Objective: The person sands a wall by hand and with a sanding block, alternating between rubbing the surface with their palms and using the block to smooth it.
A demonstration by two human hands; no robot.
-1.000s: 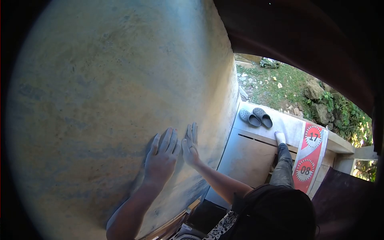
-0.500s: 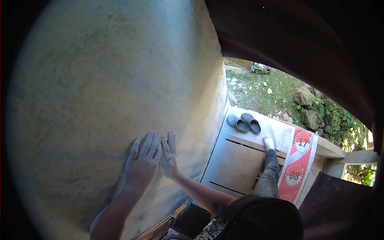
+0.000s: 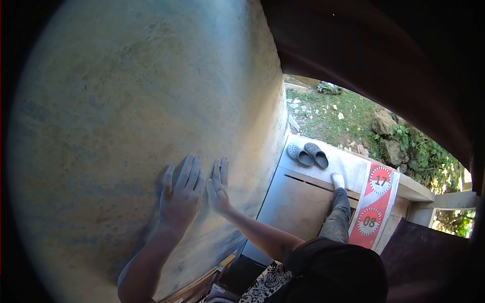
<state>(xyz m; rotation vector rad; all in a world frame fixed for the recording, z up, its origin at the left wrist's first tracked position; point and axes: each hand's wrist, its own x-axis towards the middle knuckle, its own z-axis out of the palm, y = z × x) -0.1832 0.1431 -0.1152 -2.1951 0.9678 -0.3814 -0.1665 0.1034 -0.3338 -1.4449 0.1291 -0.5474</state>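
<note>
A large pale, stained wall (image 3: pixel 126 111) fills the left and middle of the head view. My left hand (image 3: pixel 182 202) lies against it, fingers stretched upward, one outer finger spread from the others; nothing is in it. Just to its right, my right hand (image 3: pixel 218 192) also rests at the wall, seen partly from the side, with its fingers straight and close together. It holds nothing that I can see. A narrow gap separates the two hands.
To the right, a pair of grey clogs (image 3: pixel 308 154) sits on a white ledge (image 3: pixel 346 164). My leg (image 3: pixel 339 214) stretches beside a red-and-white numbered strip (image 3: pixel 371 207). A dark cloth (image 3: pixel 353 45) hangs overhead. Grass (image 3: pixel 348 108) and rocks (image 3: pixel 394 151) lie beyond.
My hands have drawn apart, opening a gap between them. Both have slid a little upward in view, the right one also slightly to the right.
</note>
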